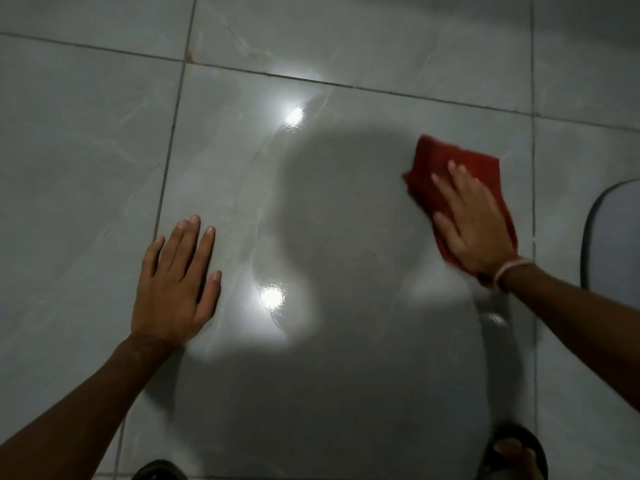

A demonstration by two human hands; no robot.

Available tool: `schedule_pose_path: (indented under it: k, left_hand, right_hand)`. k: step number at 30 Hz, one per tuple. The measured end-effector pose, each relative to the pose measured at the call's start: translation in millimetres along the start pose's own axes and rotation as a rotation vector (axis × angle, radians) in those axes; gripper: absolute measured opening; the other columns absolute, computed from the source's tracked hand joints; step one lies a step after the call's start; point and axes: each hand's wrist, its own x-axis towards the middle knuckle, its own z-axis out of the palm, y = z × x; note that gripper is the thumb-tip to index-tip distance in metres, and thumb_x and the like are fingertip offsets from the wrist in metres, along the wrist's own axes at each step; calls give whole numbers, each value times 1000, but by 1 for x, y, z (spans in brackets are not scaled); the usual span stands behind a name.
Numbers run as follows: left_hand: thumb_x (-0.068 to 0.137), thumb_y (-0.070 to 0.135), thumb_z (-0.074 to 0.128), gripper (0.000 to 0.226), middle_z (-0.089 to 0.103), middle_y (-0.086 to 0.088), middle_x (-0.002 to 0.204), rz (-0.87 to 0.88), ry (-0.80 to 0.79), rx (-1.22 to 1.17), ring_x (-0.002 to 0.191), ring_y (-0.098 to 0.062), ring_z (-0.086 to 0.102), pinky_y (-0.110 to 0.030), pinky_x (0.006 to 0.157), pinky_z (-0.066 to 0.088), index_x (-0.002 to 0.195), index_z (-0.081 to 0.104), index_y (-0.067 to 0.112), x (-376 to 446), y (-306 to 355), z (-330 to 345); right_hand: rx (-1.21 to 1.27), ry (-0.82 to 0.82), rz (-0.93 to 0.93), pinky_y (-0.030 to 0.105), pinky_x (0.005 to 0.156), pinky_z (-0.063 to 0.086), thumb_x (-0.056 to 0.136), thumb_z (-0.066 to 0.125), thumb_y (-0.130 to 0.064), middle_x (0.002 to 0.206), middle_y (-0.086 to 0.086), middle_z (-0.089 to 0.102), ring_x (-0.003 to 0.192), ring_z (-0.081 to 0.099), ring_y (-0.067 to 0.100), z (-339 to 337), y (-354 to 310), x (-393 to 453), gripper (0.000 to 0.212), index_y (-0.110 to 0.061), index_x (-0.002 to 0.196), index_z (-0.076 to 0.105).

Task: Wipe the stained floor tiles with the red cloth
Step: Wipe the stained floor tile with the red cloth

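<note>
The red cloth lies flat on a glossy grey floor tile, near that tile's right side. My right hand presses down on the cloth with fingers spread, covering its near half. My left hand rests flat on the same tile near its left grout line, fingers apart, holding nothing. The tile's surface looks wet and shiny, with two bright light reflections. No distinct stain stands out in this light.
A grey mat with a dark border lies at the right edge. My feet in dark sandals show at the bottom, the left foot and the right foot. Dark grout lines divide the tiles.
</note>
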Motion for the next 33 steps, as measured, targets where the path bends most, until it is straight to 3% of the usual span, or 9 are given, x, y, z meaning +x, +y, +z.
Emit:
schedule_pose_path:
  k: [5,9,13,16,19,25,28,31,33]
  left_hand:
    - [102,39,36,69,25,-17,173,14,9,7,161,-32,24,-55,129,23,163,28,7,0,-1,1]
    - [103,38,38,69,26,-17,173,20,21,5,161,-31,24,-55,129,23,164,28,8,-2,-3,2]
    - [103,38,37,68,26,-18,173,25,18,4,161,-32,24,-54,129,22,164,29,8,-1,-1,1]
    - [104,38,37,68,27,-18,172,18,12,1,161,-32,25,-55,128,24,163,29,7,-1,0,-1]
    - [104,38,37,67,26,-17,173,23,14,7,161,-31,23,-54,128,23,164,28,9,-1,-2,1]
    - [105,38,28,68,19,-18,175,-105,-136,37,162,-34,19,-58,128,21,166,20,10,-1,25,-20]
    - [105,38,26,67,22,-24,173,-335,-380,-33,159,-42,24,-63,124,27,164,27,6,-1,78,-58]
    - [101,47,16,72,22,-21,174,-248,-603,-43,160,-37,24,-56,126,24,160,38,11,-13,136,-112]
    - [108,45,25,63,19,-19,175,-192,-655,-22,161,-35,21,-53,127,25,162,36,14,-17,174,-155]
  right_hand:
    - [90,70,69,48,135,15,110,42,-45,178,17,14,167,13,34,1,-108,136,66,-19,168,26]
    - [40,23,-383,47,133,19,108,41,-49,176,17,24,165,22,32,25,-186,121,65,-20,166,34]
    - [-35,-44,-668,45,134,21,110,39,-51,176,15,26,165,23,29,31,-126,50,64,-19,166,35]
    - [8,49,-296,49,133,26,109,44,-48,176,14,26,165,23,29,34,-92,-7,65,-18,165,36]
    - [146,134,124,44,135,19,106,48,-44,177,15,22,166,20,29,54,-124,-63,67,-17,166,33]
    - [354,29,-44,52,134,22,82,64,10,168,21,39,160,33,38,44,-181,-82,73,-6,152,54]
    - [824,-102,209,50,131,31,89,51,23,159,19,54,153,47,33,-15,-186,-76,61,-1,144,62]
    - [1279,-53,558,40,103,58,100,43,19,128,18,73,106,72,25,-107,-168,-81,43,0,132,65]
    - [1489,46,683,24,94,59,104,46,15,123,16,72,99,73,12,-174,-136,-97,36,4,136,60]
